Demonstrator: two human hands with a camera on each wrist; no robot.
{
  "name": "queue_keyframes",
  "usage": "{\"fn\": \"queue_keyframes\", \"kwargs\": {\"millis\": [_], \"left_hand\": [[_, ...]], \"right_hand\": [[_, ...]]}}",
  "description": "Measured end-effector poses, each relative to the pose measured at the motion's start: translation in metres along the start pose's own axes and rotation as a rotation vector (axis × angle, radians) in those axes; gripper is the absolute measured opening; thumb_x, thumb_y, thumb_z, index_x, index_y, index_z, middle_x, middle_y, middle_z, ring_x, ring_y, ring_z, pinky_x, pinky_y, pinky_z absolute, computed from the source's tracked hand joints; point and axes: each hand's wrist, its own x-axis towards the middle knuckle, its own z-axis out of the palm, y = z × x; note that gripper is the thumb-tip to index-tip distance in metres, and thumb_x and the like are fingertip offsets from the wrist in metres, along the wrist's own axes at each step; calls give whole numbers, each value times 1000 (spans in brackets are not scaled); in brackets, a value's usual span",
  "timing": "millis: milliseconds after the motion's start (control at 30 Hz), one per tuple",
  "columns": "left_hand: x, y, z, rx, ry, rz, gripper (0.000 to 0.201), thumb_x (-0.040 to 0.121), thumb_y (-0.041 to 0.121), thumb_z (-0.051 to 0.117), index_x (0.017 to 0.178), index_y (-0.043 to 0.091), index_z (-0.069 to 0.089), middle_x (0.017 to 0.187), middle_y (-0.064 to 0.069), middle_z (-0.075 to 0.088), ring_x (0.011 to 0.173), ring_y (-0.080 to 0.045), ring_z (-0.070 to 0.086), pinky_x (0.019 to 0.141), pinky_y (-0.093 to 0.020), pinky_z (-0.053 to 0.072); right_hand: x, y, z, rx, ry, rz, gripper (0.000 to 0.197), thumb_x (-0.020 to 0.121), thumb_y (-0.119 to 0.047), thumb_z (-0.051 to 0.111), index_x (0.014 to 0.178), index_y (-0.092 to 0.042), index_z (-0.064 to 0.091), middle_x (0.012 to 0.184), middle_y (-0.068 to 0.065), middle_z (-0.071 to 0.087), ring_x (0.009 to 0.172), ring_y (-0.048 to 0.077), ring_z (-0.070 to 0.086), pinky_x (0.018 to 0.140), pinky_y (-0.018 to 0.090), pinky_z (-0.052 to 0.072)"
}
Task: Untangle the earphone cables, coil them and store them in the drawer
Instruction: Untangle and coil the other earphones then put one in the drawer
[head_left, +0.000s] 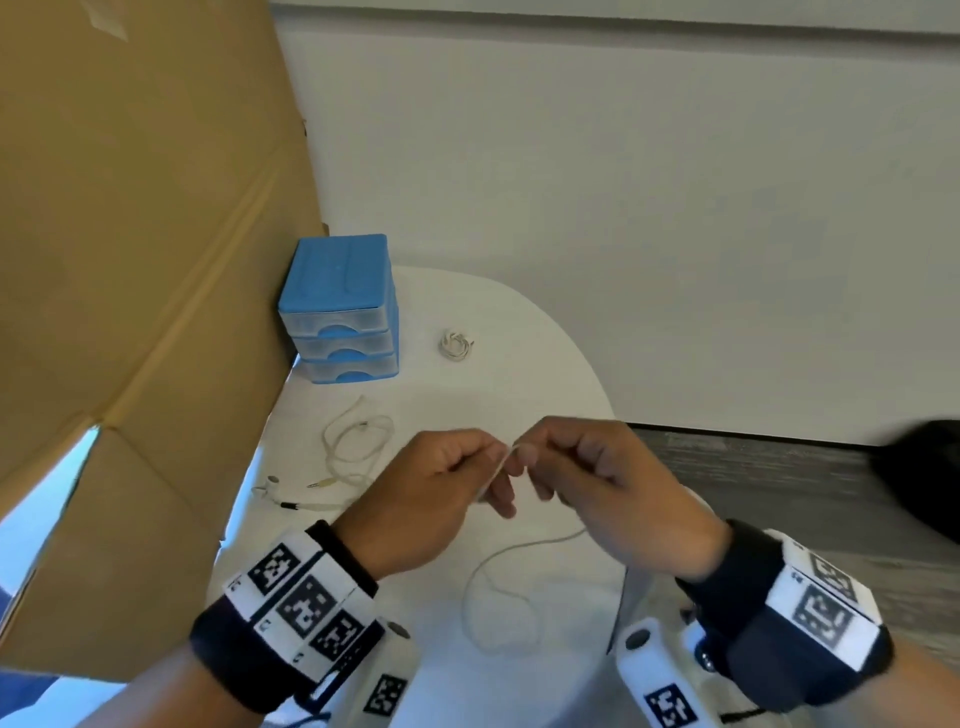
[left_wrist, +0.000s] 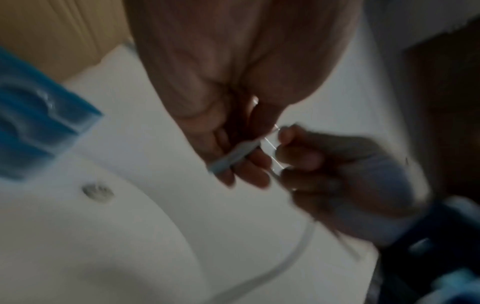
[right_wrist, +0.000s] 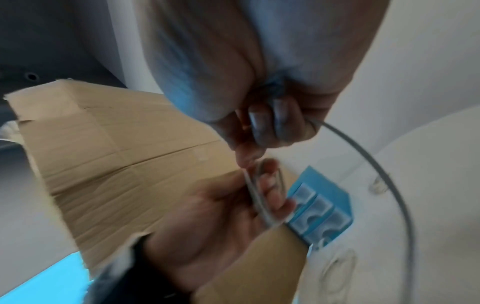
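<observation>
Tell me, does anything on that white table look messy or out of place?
Yes: one earphone cable sprawls loose and uncoiled in front of the blue drawer unit, while another lies neatly coiled. All three drawers look closed. Both hands hold a third cable.

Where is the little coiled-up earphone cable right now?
In the head view the coiled earphone cable lies on the white table, just right of the blue drawer unit, beyond both hands and apart from them.
</observation>
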Motion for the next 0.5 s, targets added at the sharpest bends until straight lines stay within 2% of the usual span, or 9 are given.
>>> {"fn": "queue_keyframes", "kwargs": {"millis": [67,167,233,300,367,400,433,500], "left_hand": [[-2,7,3,-207,-71,-134,30,102,11,42,89,1,67,69,-6,64,69,-22,67,71,-26,54],[-3,17,-1,-417,-83,-246,31,100,12,42,88,-3,67,68,-11,61,65,-27,66,73,-32,57],[-5,19,-4,-440,-127,-315,30,98,13,44,90,-4,67,68,-12,61,64,-28,66,69,-31,58],[-8,17,-3,-452,-179,-391,28,94,17,50,93,-6,67,69,-12,62,64,-27,66,66,-30,58],[-8,17,-1,-492,-181,-425,31,85,22,56,94,-6,69,68,-10,62,61,-24,65,66,-30,59],[-7,18,0,-533,-147,-412,33,81,23,58,92,-5,70,68,-9,63,61,-23,66,65,-30,59],[-5,19,1,-595,-92,-382,32,79,23,59,90,-5,70,68,-9,65,62,-23,68,65,-29,60],[0,20,-1,-760,44,-297,30,78,21,59,88,-5,69,74,-12,71,72,-26,73,67,-29,61]], "right_hand": [[4,7,-5,25,97,46,23,99,-10,55,83,-6,70,59,-7,57,57,4,46,54,19,36],[8,17,-3,90,252,142,15,91,-11,67,79,-4,71,53,-11,51,47,1,42,48,11,33],[9,21,-2,113,298,144,14,86,-13,73,77,-3,72,56,7,56,50,5,46,51,14,37],[10,25,-1,106,281,144,12,85,-15,75,75,-8,74,71,27,62,60,16,51,59,25,41],[9,29,2,97,262,157,12,87,-16,73,75,-13,75,76,30,64,63,20,50,61,30,41],[9,32,3,76,250,161,16,89,-17,71,74,-17,75,73,27,64,62,18,50,60,28,41],[8,34,4,38,220,164,22,92,-19,68,71,-23,75,64,18,62,59,12,49,60,23,39],[3,36,9,-48,74,201,32,97,-21,60,70,-32,74,55,-7,54,51,0,43,56,16,36]]}}
